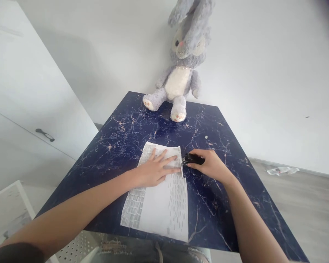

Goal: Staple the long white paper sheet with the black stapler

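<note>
A white sheet of paper (159,208) with pencil-like brick patterns and short dashes lies on the dark blue table. My left hand (159,170) rests flat on its upper half, fingers spread. Along the upper right edge, a narrow strip of the paper (181,160) is folded over. My right hand (208,162) grips a small black stapler (193,159) between thumb and fingers. The stapler's front end is at the folded edge; whether paper is between its jaws cannot be made out.
A grey plush rabbit (178,80) sits at the back of the marble-patterned table (120,135), against the wall. A tiny pale scrap (206,137) lies right of centre. A white cabinet (22,84) stands left. Clear plastic packaging (282,170) is on the floor at right.
</note>
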Tool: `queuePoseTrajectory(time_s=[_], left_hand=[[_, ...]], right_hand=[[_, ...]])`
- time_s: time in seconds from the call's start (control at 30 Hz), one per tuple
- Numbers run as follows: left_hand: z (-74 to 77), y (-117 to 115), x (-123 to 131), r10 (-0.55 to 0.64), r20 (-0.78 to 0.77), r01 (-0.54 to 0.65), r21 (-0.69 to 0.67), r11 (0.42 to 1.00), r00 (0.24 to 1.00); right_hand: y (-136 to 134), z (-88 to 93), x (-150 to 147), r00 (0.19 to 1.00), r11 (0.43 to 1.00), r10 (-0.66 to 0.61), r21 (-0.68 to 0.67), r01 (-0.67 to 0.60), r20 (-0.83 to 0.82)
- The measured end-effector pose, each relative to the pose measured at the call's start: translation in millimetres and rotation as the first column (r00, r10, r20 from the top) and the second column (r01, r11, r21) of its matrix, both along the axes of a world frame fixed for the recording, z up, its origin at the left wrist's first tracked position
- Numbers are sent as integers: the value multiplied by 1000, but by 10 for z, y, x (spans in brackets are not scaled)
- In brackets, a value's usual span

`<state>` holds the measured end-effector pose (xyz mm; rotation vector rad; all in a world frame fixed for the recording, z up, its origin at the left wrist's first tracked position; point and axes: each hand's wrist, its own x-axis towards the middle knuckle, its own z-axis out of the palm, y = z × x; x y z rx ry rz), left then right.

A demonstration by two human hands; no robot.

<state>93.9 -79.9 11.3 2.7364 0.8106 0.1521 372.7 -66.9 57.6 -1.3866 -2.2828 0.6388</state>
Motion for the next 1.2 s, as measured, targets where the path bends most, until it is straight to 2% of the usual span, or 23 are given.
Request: queuePoseTrajectory(time_s=[0.2,0.43,0.7,0.87,1.03,1.13,1.2], left_hand=[[19,-24,23,5,-5,-5,-30,1000,1000],[0,-31,24,8,-32,-8,22,1000,999],[-19,-69,17,-45,-7,45,66,997,999],[-49,-94,55,-76,73,70,75,995,994],[-141,-1,41,55,90,-66,127,990,994],[-154,64,13,100,75,-109,127,986,992],[-125,79,-1,104,73,-114,138,984,992]], right_hand=[[-18,16,9,1000,1000,9,1,-9,12],[-2,43,96,996,998,-61,12,60,69],[98,-133,98,979,977,-201,82,198,30],[145,-170,101,982,979,-187,85,188,-21],[142,-79,34,996,996,-92,15,92,-11],[153,-61,-23,998,997,-69,32,69,6],[167,-67,-66,995,992,-102,74,101,7]])
